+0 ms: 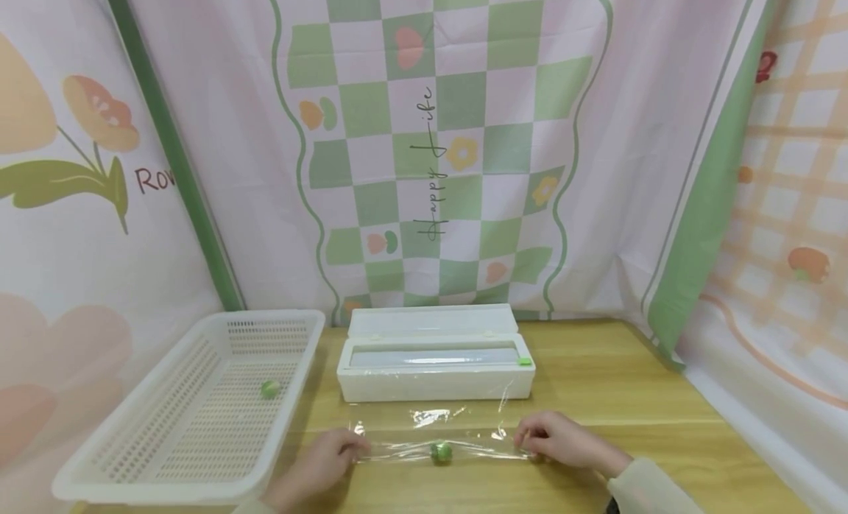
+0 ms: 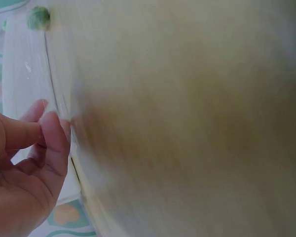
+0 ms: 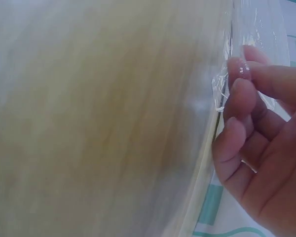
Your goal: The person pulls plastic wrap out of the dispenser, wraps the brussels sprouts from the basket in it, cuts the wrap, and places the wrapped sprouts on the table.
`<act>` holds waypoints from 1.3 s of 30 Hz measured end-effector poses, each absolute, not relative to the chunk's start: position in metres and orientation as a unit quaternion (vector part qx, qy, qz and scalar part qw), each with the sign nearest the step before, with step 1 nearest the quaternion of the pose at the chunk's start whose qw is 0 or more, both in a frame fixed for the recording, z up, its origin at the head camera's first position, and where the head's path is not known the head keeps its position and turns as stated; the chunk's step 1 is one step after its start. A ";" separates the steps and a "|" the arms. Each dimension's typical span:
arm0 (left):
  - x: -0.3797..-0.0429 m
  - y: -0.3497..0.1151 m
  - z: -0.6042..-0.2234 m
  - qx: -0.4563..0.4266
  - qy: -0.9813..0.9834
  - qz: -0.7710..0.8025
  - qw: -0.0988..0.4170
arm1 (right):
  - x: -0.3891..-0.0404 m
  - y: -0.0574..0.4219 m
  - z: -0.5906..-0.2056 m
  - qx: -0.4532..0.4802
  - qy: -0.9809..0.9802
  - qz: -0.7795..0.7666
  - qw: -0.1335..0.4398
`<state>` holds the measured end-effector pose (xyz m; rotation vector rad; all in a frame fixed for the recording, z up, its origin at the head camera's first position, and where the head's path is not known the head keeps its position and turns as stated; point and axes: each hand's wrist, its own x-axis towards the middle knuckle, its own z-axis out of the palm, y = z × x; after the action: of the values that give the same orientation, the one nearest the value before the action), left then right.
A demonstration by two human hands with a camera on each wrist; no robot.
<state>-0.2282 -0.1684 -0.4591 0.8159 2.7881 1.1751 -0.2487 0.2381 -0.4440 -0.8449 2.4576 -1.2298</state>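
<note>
Film: 1 sheet, clear plastic (image 1: 464,428), stretched between 2 hands over the bench (image 1: 583,374), in front of the box.
Left grip (image 1: 324,461): fingertips and thumb pinching the film's left corner.
Right grip (image 1: 563,440): pinching the right corner, film bunched at the fingertips.
Green ball (image 1: 441,453): 1, small, leafy-looking, midway between the hands at the film's near edge; whether covered cannot be told.
Box (image 1: 437,386): 1, white, lid raised at the back, pale roll (image 1: 433,357) inside, green tab (image 1: 524,361) at right.
Basket (image 1: 159,492): 1, white, slotted, left of the box, containing 1 similar ball (image 1: 269,389).
</note>
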 end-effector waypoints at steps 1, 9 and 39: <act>-0.228 -0.168 -0.459 0.266 0.894 0.361 -0.002 | -0.249 0.237 -0.444 -0.290 0.847 -0.424 0.137; -0.225 -0.166 -0.458 0.281 0.892 0.353 0.017 | -0.249 0.235 -0.445 -0.309 0.836 -0.430 0.147; -0.230 -0.164 -0.461 0.264 0.906 0.331 0.021 | -0.239 0.221 -0.437 -0.233 0.880 -0.386 0.151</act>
<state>-0.2298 -0.1639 -0.4606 0.8186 2.8066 1.0271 -0.2388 0.2214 -0.4365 -0.6687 2.5269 -1.1080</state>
